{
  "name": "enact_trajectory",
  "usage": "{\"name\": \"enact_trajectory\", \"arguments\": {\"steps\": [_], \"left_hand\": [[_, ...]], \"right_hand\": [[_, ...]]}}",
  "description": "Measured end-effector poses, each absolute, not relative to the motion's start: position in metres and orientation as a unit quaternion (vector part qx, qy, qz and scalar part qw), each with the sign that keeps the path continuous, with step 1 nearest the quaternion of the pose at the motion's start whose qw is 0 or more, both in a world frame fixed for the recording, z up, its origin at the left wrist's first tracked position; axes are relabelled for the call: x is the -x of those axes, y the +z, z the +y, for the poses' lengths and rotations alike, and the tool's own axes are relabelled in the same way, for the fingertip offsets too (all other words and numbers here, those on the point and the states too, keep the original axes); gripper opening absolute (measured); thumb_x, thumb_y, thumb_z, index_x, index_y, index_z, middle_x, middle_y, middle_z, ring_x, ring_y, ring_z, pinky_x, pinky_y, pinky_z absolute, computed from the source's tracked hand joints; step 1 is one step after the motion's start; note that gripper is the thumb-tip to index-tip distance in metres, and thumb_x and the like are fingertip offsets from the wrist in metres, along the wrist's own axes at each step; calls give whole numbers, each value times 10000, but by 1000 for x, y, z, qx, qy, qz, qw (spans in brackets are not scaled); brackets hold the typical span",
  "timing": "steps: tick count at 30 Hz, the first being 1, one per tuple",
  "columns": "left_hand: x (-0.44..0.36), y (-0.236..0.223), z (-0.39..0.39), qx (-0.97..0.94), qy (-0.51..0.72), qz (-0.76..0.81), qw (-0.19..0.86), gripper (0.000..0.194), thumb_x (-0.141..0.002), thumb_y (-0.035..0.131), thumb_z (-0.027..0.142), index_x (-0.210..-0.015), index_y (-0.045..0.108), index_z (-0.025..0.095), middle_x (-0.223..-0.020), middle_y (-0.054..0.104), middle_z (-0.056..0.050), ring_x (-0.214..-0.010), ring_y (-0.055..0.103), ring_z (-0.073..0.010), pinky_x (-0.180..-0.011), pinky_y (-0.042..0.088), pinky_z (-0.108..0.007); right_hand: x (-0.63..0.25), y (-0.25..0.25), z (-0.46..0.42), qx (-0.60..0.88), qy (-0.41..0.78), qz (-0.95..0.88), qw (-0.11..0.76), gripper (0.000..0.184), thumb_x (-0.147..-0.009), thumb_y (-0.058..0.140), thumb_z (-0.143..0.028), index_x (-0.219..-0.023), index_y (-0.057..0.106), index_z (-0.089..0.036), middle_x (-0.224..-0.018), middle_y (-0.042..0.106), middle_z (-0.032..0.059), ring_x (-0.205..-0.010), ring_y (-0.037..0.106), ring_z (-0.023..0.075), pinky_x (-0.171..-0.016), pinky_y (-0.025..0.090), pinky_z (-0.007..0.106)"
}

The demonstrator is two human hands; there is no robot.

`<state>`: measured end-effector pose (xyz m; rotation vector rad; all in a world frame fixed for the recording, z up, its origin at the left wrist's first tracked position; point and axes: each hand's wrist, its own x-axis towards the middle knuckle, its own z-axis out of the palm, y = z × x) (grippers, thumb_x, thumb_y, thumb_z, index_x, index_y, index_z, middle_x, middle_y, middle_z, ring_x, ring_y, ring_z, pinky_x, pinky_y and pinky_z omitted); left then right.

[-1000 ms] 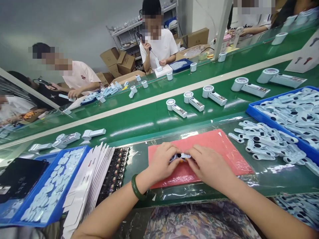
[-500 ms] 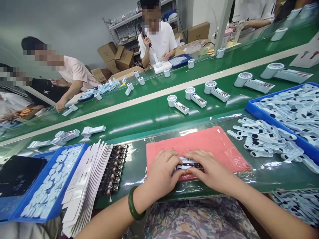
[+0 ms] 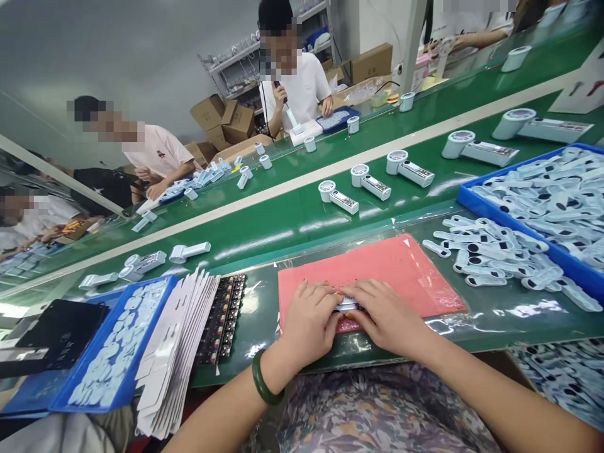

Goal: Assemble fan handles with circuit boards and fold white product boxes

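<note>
My left hand (image 3: 311, 321) and my right hand (image 3: 384, 314) meet over a red mat (image 3: 391, 258), fingers curled. Between their fingertips they grip a light-blue handheld fan (image 3: 348, 304), held low at the mat. Only a short stretch of its handle shows, with a printed label inside; the fingers hide the rest. Ahead of them, several light-blue fans (image 3: 344, 201) with open handles lie spaced along the green conveyor belt (image 3: 264, 226). Near my left wrist stand strips of small circuit boards (image 3: 231, 308) in a row.
Left are folded white cartons (image 3: 174, 352) and a blue tray (image 3: 165, 308) of small pale parts. To the right, loose handle covers (image 3: 491, 251) lie beside another blue tray (image 3: 465, 196) full of them. Across the belt, co-workers (image 3: 306, 88) handle parts; cardboard boxes (image 3: 238, 123) are stacked behind.
My hands have drawn closer together, so less of the fan shows between them. The view has shifted slightly. Across the belt at left, a co-worker's hand has pulled back from a part.
</note>
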<state>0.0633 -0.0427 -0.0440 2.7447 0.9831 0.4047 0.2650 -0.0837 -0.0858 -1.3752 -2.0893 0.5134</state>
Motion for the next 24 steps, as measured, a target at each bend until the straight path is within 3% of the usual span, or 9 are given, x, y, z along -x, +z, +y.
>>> {"name": "enact_trajectory", "arguments": {"steps": [6, 10, 14, 18, 21, 24], "left_hand": [[-67, -34, -37, -943, 62, 320, 66, 336, -877, 598, 218, -1213, 573, 224, -1164, 677, -98, -1219, 537, -320, -1098, 350, -614], [-60, -18, 8, -961, 19, 276, 21, 309, -794, 591, 125, -1087, 638, 215, -1059, 693, -108, -1098, 595, -319, -1044, 400, -613], [-63, -1, 104, -955, 44, 273, -109, 325, -795, 542, 84, -1038, 700, 231, -1273, 632, -147, -1400, 377, -419, -1093, 242, -742], [-84, -6, 195, -927, 62, 331, -168, 358, -839, 499, 54, -1043, 731, 234, -1490, 478, -142, -1494, 213, -424, -1114, 140, -780], [-96, -26, 235, -923, 33, 358, -135, 448, -855, 477, 29, -1151, 716, 265, -1534, 442, -118, -1474, 298, -378, -1139, 255, -692], [-81, -44, 251, -928, 18, 357, -107, 661, -831, 464, -21, -1395, 555, 310, -1589, 370, -99, -1472, 332, -303, -1152, 365, -524]], "right_hand": [[-268, -83, -84, 517, 235, -761, 315, 348, -977, 545, -264, -1321, 549, -207, -1269, 623, 100, -1153, 556, 267, -998, 460, 477], [-304, -74, -77, 602, 168, -702, 341, 354, -986, 524, -294, -1324, 566, -196, -1285, 612, 117, -1183, 549, 269, -1011, 473, 463], [-355, -70, -67, 768, -56, -604, 206, 281, -972, 512, -277, -1156, 680, -149, -1131, 643, 166, -1042, 560, 354, -865, 490, 537], [-380, -77, -54, 789, -143, -594, 74, 209, -942, 554, -261, -1024, 725, -172, -1083, 646, 171, -951, 565, 358, -726, 470, 477], [-384, -80, -48, 777, -156, -609, 35, 197, -938, 531, -226, -966, 722, -184, -1047, 662, 156, -914, 575, 347, -695, 443, 456], [-377, -80, -49, 774, -134, -612, 93, 230, -956, 478, -263, -1026, 686, -193, -1035, 674, 137, -939, 594, 355, -730, 449, 487]]}}
